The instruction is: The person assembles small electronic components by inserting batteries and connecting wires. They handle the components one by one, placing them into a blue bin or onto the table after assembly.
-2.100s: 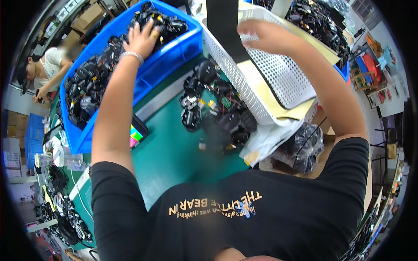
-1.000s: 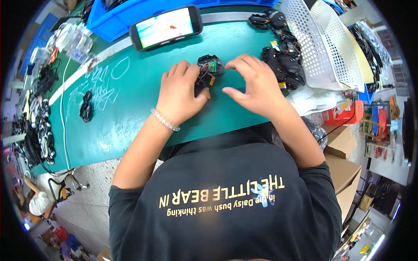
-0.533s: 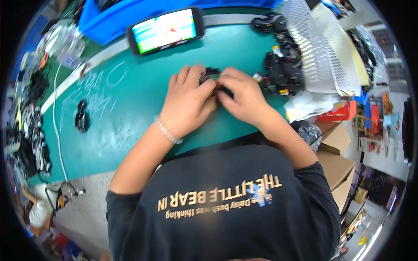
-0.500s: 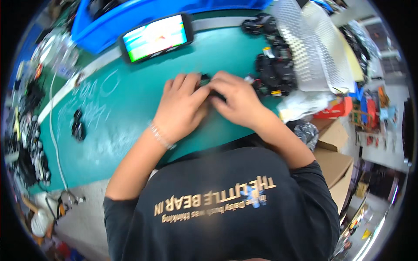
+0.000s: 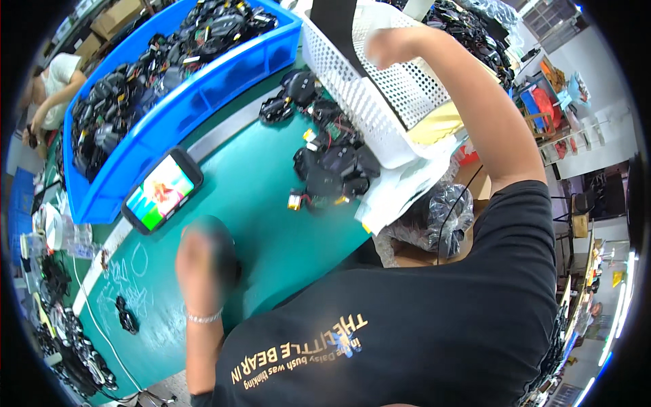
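Green tabletop [image 5: 271,227], blurred dark object [image 5: 226,254] at left hand [image 5: 198,268], fingers apart or together unclear

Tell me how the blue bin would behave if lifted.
The blue bin is probably heavy, being piled with black parts. Its straight, thick-looking walls suggest stiffness, and the black parts, lying loose, could spill if it tipped.

Wide fisheye view from the head, facing down, close over black shirt [image 5: 434,325] and green table [image 5: 278,237]

A lit phone [image 5: 163,191] and a small black bundle [image 5: 126,316] rest on the green table [image 5: 261,220].
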Tool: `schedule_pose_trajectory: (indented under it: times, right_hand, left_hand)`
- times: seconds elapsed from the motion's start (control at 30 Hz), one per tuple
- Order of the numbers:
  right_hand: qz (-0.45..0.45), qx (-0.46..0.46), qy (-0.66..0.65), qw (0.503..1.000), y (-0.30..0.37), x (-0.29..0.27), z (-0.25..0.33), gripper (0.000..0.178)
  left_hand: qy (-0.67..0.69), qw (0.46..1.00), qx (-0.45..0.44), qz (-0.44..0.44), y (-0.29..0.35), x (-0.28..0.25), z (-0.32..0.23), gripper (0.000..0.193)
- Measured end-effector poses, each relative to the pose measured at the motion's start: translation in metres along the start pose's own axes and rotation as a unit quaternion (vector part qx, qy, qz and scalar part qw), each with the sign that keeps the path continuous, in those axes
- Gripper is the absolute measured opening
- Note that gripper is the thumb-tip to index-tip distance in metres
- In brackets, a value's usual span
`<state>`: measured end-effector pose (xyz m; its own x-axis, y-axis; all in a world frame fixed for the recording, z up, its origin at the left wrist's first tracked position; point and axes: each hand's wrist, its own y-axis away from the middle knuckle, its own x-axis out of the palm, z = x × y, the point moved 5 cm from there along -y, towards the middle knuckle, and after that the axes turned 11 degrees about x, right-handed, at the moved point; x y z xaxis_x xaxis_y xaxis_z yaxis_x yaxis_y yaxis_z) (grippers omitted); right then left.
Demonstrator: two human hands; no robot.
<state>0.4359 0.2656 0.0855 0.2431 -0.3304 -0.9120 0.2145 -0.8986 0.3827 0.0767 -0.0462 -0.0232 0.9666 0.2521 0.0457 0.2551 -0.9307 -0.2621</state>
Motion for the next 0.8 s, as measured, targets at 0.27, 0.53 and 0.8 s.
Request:
schedule_pose_trajectory:
  times: [0.27, 0.53, 0.8]
  right_hand:
    - [-0.015, -0.081, 0.216, 0.973, -0.014, -0.032, 0.042, 0.047]
    - [-0.2, -0.251, -0.102, 0.942, -0.053, 0.073, 0.009, 0.039]
    - [0.068, -0.117, -0.394, 0.909, -0.059, 0.084, 0.014, 0.023]
  left_hand:
    - [0.278, 0.954, -0.097, -0.051, -0.008, -0.006, -0.01, 0.014]
    - [0.364, 0.901, -0.207, -0.111, -0.008, -0.011, 0.017, 0.019]
    - [0.292, 0.933, -0.169, -0.123, 0.003, -0.01, 0.011, 0.03]
